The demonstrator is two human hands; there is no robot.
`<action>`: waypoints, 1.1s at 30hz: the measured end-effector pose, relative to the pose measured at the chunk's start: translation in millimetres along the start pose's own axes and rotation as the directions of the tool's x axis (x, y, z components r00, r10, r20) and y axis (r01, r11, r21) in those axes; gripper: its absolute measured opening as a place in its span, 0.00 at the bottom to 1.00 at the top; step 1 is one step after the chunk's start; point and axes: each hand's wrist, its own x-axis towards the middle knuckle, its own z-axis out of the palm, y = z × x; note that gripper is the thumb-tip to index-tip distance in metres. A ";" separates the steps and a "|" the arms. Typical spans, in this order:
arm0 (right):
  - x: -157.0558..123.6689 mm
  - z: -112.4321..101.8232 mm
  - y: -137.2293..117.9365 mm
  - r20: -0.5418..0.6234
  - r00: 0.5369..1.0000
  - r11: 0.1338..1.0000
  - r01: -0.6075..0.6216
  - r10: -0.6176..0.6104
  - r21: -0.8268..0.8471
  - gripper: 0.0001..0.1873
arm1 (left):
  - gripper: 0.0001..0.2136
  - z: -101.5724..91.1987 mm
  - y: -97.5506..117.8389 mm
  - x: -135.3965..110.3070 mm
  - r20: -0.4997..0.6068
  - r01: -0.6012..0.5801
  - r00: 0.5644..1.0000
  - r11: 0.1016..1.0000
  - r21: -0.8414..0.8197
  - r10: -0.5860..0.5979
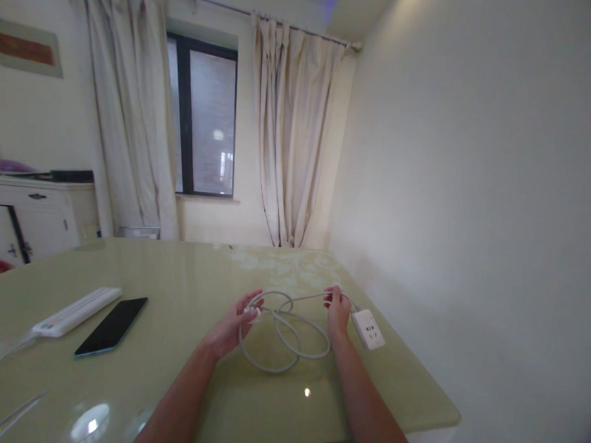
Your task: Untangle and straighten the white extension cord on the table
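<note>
My left hand [236, 321] is closed around a white plug [253, 313] and part of a grey cable at the left side of its loops. The cable [271, 371] lies in loose, overlapping coils between my hands, low over the table or resting on it. To the right, my right hand [338, 307] pinches a stretch of the same cable between thumb and fingers. Just beyond that hand, the cable runs into a white socket block [368, 329], which sits on the table with its outlet holes facing up.
A black phone [111, 327] lies on the green table [177, 269] at the left. Beside it is a white power strip [76, 312] with its own cord. A white wall [470, 221] borders the table on the right; curtains [298, 131] hang behind.
</note>
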 end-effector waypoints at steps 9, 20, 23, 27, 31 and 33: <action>-5.6 1.3 -4.9 -0.006 0.997 0.996 0.074 -0.075 -0.043 0.36 | 0.26 -0.3 -3.3 8.7 -0.210 -0.071 0.972 0.984 0.166 0.105; -11.8 -3.5 -12.3 -0.076 0.963 0.957 0.245 -0.259 -0.156 0.30 | 0.13 -24.6 -26.9 20.8 -0.396 -0.068 0.853 0.825 0.561 0.340; -15.1 -1.8 -13.0 -0.055 0.955 0.946 0.278 -0.290 -0.165 0.28 | 0.11 -25.9 -20.4 17.4 -0.434 -0.116 0.762 0.761 0.638 0.480; -17.2 0.5 -10.7 -0.041 0.956 0.952 0.283 -0.289 -0.117 0.25 | 0.08 -13.4 -10.7 12.7 -0.364 -0.222 0.756 0.736 0.639 0.544; -23.8 6.6 -13.4 0.087 0.971 0.974 0.225 -0.224 -0.007 0.26 | 0.10 8.2 -9.8 3.8 -0.261 -0.300 0.786 0.715 0.632 0.560; -33.0 12.9 -17.4 0.250 0.948 0.980 0.195 -0.198 0.035 0.26 | 0.11 18.8 -11.0 -2.1 -0.187 -0.356 0.785 0.678 0.643 0.590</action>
